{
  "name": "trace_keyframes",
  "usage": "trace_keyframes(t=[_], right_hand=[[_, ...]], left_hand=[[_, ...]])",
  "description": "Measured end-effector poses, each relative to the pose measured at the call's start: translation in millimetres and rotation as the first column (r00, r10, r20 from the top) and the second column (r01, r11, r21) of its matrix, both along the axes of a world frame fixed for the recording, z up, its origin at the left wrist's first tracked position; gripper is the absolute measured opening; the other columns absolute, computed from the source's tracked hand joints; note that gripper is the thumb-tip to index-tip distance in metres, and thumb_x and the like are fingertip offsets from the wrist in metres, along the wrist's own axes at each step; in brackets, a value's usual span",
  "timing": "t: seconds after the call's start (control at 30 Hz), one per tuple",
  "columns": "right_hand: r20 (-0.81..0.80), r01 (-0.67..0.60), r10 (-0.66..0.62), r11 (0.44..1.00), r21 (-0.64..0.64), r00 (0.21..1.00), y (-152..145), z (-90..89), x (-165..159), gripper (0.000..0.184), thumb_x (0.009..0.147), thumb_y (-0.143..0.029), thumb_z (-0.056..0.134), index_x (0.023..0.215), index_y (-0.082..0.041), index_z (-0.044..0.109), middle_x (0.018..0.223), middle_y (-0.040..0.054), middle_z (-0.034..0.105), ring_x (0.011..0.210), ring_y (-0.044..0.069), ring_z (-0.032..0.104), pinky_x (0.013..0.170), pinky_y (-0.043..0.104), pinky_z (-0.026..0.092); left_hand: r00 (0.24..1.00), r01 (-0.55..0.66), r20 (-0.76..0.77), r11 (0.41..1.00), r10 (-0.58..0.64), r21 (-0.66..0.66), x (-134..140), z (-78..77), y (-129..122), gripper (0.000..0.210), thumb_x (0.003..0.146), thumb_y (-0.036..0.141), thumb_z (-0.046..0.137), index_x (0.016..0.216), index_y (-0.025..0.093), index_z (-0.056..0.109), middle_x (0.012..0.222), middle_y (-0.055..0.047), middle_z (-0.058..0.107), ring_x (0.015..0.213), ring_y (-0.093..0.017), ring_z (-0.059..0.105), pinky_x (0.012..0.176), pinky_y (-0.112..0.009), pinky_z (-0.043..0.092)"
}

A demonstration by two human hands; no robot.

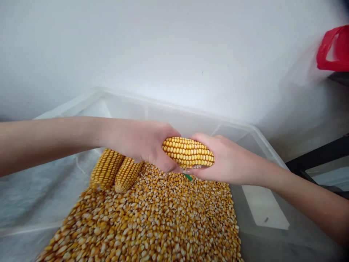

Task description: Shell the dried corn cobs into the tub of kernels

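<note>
An ear of corn (188, 153) with yellow kernels is held between both hands above a bed of loose corn kernels (152, 222). My left hand (148, 143) wraps round its left end, thumb below. Round the right end, my right hand (223, 158) is closed. Along the ear's lower edge a paler strip shows, partly hidden by the fingers. Just beneath it a small green piece (188, 177) peeks out; its kind is unclear. Two more ears, one larger (107, 170) and one smaller (127, 175), lie side by side on the kernels, partly behind my left forearm.
A translucent plastic bin (174, 110) surrounds the kernels, its far rim close to a white wall (163, 47). A white label (264, 207) shows at the bin's right side. Farther right are a red plastic item (324, 54) and a dark bar (319, 154).
</note>
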State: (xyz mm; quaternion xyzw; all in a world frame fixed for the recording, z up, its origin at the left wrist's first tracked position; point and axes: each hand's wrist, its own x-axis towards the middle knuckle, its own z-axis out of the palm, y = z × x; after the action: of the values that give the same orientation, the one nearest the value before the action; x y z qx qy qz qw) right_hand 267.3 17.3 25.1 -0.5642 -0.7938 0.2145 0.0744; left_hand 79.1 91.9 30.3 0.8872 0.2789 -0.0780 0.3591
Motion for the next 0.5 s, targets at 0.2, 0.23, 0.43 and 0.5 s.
trace_keyframes(t=[0.2, 0.23, 0.43, 0.5], right_hand=[[-0.005, -0.012, 0.012, 0.997, -0.077, 1.000, 1, 5.9, 1, 0.062, 0.059, -0.048, 0.068, 0.113, -0.023, 0.048, 0.083, 0.0020, 0.061, 0.065, 0.015, 0.054, 0.051, 0.024, 0.039], [-0.009, -0.016, 0.015, 0.996, -0.092, 1.000, 1, 7.0, 1, 0.067, 0.057, -0.048, 0.069, 0.116, -0.024, 0.047, 0.086, 0.0024, 0.061, 0.067, 0.016, 0.055, 0.053, 0.025, 0.040], [-0.037, 0.007, -0.011, 0.995, -0.095, 0.999, 1, 10.8, 2, 0.079, 0.053, -0.048, 0.072, 0.122, -0.025, 0.043, 0.100, 0.0050, 0.059, 0.082, 0.020, 0.056, 0.063, 0.029, 0.046], [-0.067, 0.003, -0.011, 0.994, -0.108, 0.998, 1, 11.8, 2, 0.078, 0.052, -0.049, 0.073, 0.121, -0.025, 0.044, 0.101, 0.0048, 0.059, 0.083, 0.020, 0.057, 0.064, 0.029, 0.046]], left_hand=[[0.999, -0.025, 0.041, 0.994, 0.021, 0.106, 3, -3.5, -2, 0.037, 0.068, 0.046, 0.056, 0.091, 0.019, 0.063, 0.066, 0.001, 0.061, 0.053, -0.009, 0.048, 0.048, -0.021, 0.030], [0.998, -0.030, 0.061, 0.991, 0.022, 0.134, 3, -4.9, -3, 0.036, 0.068, 0.047, 0.055, 0.089, 0.019, 0.063, 0.063, 0.001, 0.060, 0.050, -0.009, 0.047, 0.048, -0.021, 0.029], [0.980, -0.101, 0.198, 0.911, 0.022, 0.400, 4, -9.3, -10, 0.037, 0.066, 0.050, 0.057, 0.081, 0.016, 0.061, 0.055, 0.001, 0.055, 0.047, -0.009, 0.043, 0.048, -0.024, 0.028], [0.976, -0.117, 0.216, 0.867, 0.011, 0.485, 5, -9.9, -12, 0.037, 0.065, 0.050, 0.057, 0.080, 0.017, 0.059, 0.059, 0.000, 0.057, 0.049, -0.010, 0.045, 0.049, -0.024, 0.028]])
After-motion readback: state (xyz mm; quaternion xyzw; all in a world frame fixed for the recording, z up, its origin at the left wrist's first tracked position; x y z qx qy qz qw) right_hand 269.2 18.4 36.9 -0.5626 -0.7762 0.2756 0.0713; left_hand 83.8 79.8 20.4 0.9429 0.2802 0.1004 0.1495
